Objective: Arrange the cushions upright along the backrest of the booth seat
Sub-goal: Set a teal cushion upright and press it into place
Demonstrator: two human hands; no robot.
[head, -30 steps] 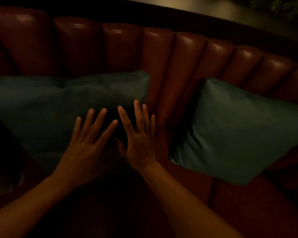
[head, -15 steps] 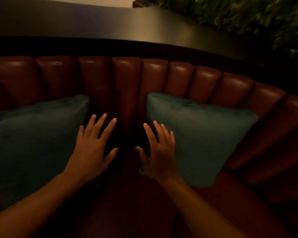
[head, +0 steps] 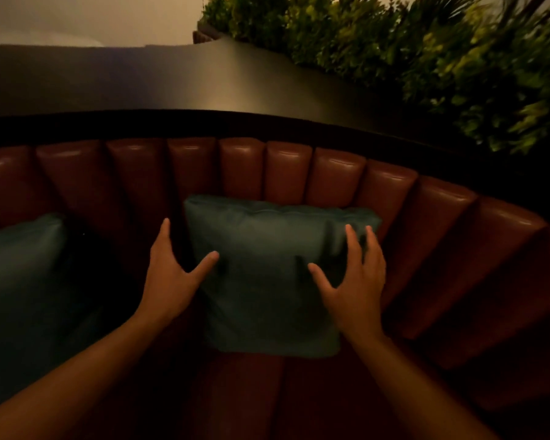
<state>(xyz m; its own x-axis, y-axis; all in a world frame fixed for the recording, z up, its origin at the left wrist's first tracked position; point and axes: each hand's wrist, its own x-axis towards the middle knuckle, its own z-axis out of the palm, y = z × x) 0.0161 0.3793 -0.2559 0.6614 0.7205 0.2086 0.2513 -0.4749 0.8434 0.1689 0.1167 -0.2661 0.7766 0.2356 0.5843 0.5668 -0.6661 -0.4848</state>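
Observation:
A teal cushion (head: 267,274) leans upright against the red channelled backrest (head: 242,166) of the curved booth seat. My left hand (head: 169,274) is at its left edge, fingers straight behind the side and thumb spread onto the front. My right hand (head: 356,281) lies on the cushion's right front, fingers extended, thumb spread apart. A second teal cushion (head: 23,281) leans against the backrest at the far left, partly cut off by the frame.
A dark ledge (head: 204,84) runs along the top of the backrest. Green foliage (head: 426,58) fills the upper right behind it. The red seat pad (head: 267,401) stretches below the cushions, and the booth curves round to the right.
The view has swung right and both my hands have moved from the gap between the cushions onto the right-hand cushion, one at each side. The left cushion now sits at the frame edge.

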